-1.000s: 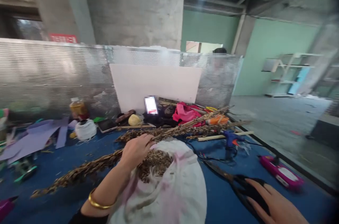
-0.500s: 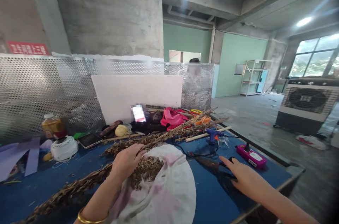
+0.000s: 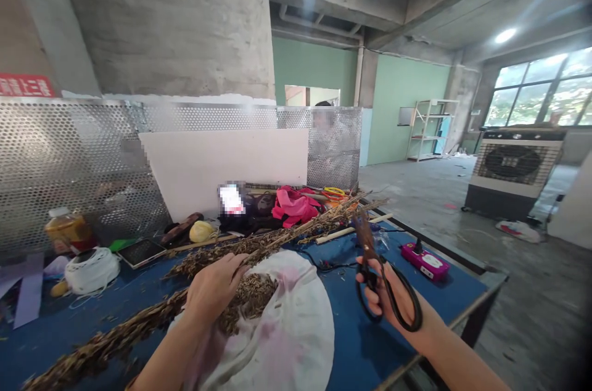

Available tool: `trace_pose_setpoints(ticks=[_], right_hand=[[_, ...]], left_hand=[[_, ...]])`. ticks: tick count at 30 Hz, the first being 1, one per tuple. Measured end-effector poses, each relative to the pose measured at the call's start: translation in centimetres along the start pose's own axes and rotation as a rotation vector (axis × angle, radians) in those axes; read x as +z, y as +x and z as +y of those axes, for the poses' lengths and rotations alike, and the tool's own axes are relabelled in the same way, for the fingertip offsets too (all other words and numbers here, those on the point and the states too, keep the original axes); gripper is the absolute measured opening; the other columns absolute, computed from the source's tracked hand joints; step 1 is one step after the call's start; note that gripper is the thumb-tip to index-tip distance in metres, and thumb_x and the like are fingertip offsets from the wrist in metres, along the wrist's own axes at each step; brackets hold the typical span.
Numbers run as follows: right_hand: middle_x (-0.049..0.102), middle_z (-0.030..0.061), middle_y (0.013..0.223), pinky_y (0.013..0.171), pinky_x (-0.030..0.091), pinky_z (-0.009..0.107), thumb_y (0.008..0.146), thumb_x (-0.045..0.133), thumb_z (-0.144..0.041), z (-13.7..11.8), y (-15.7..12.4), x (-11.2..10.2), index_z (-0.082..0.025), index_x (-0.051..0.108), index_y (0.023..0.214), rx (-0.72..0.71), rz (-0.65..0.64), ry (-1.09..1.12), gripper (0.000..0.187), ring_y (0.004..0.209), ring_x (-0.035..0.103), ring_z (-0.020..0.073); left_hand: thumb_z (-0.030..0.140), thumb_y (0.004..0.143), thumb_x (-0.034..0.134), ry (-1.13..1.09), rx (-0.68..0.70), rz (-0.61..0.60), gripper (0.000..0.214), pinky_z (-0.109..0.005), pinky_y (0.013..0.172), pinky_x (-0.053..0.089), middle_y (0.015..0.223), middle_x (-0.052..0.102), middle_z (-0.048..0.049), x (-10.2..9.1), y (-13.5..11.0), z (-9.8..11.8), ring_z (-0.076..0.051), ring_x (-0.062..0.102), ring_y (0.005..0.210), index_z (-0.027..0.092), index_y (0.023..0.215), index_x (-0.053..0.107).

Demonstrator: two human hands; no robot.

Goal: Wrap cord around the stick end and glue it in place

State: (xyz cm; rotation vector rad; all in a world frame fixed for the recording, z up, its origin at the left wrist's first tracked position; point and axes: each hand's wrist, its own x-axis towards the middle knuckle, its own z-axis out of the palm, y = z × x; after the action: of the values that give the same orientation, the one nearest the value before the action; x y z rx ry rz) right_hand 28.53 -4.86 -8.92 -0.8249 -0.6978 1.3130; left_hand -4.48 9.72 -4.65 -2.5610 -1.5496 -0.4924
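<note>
My left hand (image 3: 213, 287) is closed around a long bundle of dried brown plant stalks (image 3: 139, 326) that lies across the blue table (image 3: 349, 341). Under the hand, loose dried bits sit in a white and pink plastic bag (image 3: 291, 335). My right hand (image 3: 393, 301) grips black-handled scissors (image 3: 377, 267) by the loops and holds them lifted above the table, rusty blades pointing up and away. More dried stalks (image 3: 296, 232) stretch toward the far right of the table.
A perforated metal screen (image 3: 69, 156) and a white board (image 3: 226, 163) back the table. On it lie a bottle (image 3: 67, 232), a spool of white string (image 3: 91, 269), pink cloth (image 3: 293, 206), a wooden stick (image 3: 351, 229) and a pink power strip (image 3: 424, 260). A fan unit (image 3: 511, 172) stands right.
My right hand reached to the scissors on the table, took hold of them and raised them. The left hand stayed on the stalks. The view swung right.
</note>
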Motion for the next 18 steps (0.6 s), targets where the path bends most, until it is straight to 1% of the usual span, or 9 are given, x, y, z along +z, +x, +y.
trace_pose_setpoints(ticks=[2, 3, 6, 8, 11, 18], right_hand=[[0.062, 0.0035, 0.082, 0.05, 0.038, 0.023, 0.077, 0.057, -0.068, 0.2, 1.3, 2.2, -0.022, 0.061, 0.108, 0.058, -0.072, 0.15, 0.055, 0.057, 0.049, 0.0102], [0.061, 0.0034, 0.08, 0.049, 0.038, 0.023, 0.075, 0.056, -0.071, 0.3, 2.0, 3.1, -0.021, 0.062, 0.104, 0.075, -0.084, 0.187, 0.058, 0.055, 0.049, 0.0096], [0.06, 0.002, 0.072, 0.044, 0.033, 0.019, 0.075, 0.056, -0.071, 0.6, 3.7, 4.7, -0.02, 0.062, 0.097, 0.084, -0.044, 0.217, 0.057, 0.048, 0.044, 0.0069], [0.059, 0.0013, 0.07, 0.042, 0.031, 0.018, 0.076, 0.056, -0.069, 0.9, 4.4, 5.0, -0.019, 0.062, 0.095, 0.09, -0.006, 0.237, 0.053, 0.046, 0.042, 0.0059], [0.059, 0.0012, 0.068, 0.04, 0.032, 0.017, 0.08, 0.053, -0.068, 1.4, 5.1, 5.0, -0.018, 0.063, 0.094, 0.108, 0.019, 0.283, 0.052, 0.044, 0.041, 0.0054], [0.059, 0.0022, 0.068, 0.04, 0.034, 0.017, 0.086, 0.043, -0.067, 1.4, 5.3, 4.6, -0.016, 0.064, 0.095, 0.129, 0.007, 0.369, 0.055, 0.044, 0.041, 0.0051]], left_hand=[[0.037, 0.094, 0.034, 0.016, 0.002, -0.003, 0.038, -0.03, 0.079, 0.049, 0.11, 0.069, -0.0034, -0.1, -0.1, 0.4, -0.022, 0.066, 0.098, 0.027, 0.118, 0.062], [0.036, 0.094, 0.034, 0.021, 0.003, -0.001, 0.038, -0.03, 0.079, 0.048, 0.11, 0.069, -0.0037, -0.1, -0.1, 0.5, -0.022, 0.065, 0.098, 0.026, 0.119, 0.062], [0.034, 0.094, 0.034, 0.037, -0.01, 0.018, 0.038, -0.03, 0.079, 0.048, 0.109, 0.069, -0.0041, 0.0, -0.2, 0.7, -0.021, 0.065, 0.099, 0.026, 0.119, 0.061], [0.034, 0.094, 0.035, 0.046, -0.014, 0.031, 0.037, -0.03, 0.078, 0.048, 0.11, 0.069, -0.004, 0.1, -0.2, 0.7, -0.021, 0.065, 0.098, 0.025, 0.118, 0.061], [0.034, 0.094, 0.036, 0.052, -0.005, 0.042, 0.036, -0.029, 0.077, 0.048, 0.108, 0.069, -0.0038, 0.3, -0.2, 0.6, -0.021, 0.066, 0.096, 0.025, 0.117, 0.062], [0.034, 0.096, 0.034, 0.079, 0.011, 0.015, 0.036, -0.028, 0.076, 0.047, 0.106, 0.068, -0.0042, 0.3, -0.2, 0.8, -0.02, 0.065, 0.096, 0.025, 0.116, 0.061]])
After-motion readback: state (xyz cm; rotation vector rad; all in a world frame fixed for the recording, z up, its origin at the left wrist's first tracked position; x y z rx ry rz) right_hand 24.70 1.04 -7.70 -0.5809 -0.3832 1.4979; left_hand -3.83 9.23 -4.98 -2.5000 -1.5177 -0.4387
